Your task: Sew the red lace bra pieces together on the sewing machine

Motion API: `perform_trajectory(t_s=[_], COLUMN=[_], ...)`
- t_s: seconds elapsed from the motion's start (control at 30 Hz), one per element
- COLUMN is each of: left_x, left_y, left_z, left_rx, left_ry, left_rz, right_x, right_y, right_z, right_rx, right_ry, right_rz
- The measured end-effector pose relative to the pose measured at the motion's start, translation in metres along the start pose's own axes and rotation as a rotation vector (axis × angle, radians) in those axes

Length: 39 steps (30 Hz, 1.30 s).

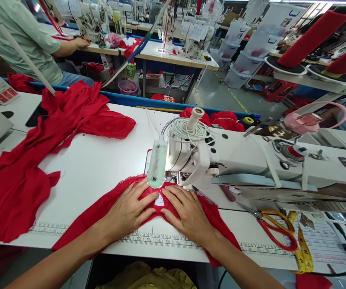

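Note:
A red lace-edged garment piece [100, 214] lies spread on the white sewing table, its far edge reaching beneath the sewing machine's head [187, 156]. My left hand [132, 204] rests flat on the cloth left of the needle area, fingers stretched out. On the other side, my right hand [185, 210] presses flat on the same cloth, fingers spread. Between the hands a small white label [159, 200] shows on the red fabric. A pale green lamp [157, 162] hangs just above and hides part of the needle area.
A heap of red fabric [79, 116] covers the table's left side. Orange-handled scissors [276, 228] and a yellow tape measure [303, 253] lie at the right. A printed ruler [173, 241] runs along the front edge. A co-worker's sleeve [30, 36] shows at upper left.

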<state>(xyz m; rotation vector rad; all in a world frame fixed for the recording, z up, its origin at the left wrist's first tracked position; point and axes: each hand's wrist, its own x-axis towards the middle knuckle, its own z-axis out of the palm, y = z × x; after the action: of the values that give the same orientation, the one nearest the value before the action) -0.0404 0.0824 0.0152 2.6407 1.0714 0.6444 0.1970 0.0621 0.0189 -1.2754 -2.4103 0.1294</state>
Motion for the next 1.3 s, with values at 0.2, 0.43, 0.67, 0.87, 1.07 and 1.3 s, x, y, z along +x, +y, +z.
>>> perform_trajectory(t_s=[0.2, 0.43, 0.67, 0.87, 1.07, 1.3], left_x=[-0.0009, -0.0035, -0.0034, -0.0017, -0.0005, -0.0032], left_y=[-0.0002, -0.0008, -0.0009, -0.0007, 0.0007, 0.0014], left_z=[0.0039, 0.0066, 0.0074, 0.0046, 0.0044, 0.0067], left_rx=[0.027, 0.06, 0.036, 0.082, 0.139, 0.201], left_ry=[-0.004, 0.001, 0.022, 0.012, 0.022, -0.003], left_rz=[-0.029, -0.013, -0.029, -0.016, 0.012, -0.03], right_x=[0.0005, 0.0004, 0.0014, 0.0016, 0.0069, 0.0067], right_y=[0.0003, -0.0006, -0.0012, -0.0027, -0.0065, -0.0073], right_z=[-0.0008, -0.0011, -0.0014, -0.0017, -0.0039, -0.0017], right_rx=[-0.011, -0.019, -0.045, -0.077, -0.169, -0.181], right_ry=[-0.013, 0.011, 0.003, -0.011, -0.072, -0.058], right_rz=[0.022, -0.002, 0.004, 0.001, -0.006, -0.002])
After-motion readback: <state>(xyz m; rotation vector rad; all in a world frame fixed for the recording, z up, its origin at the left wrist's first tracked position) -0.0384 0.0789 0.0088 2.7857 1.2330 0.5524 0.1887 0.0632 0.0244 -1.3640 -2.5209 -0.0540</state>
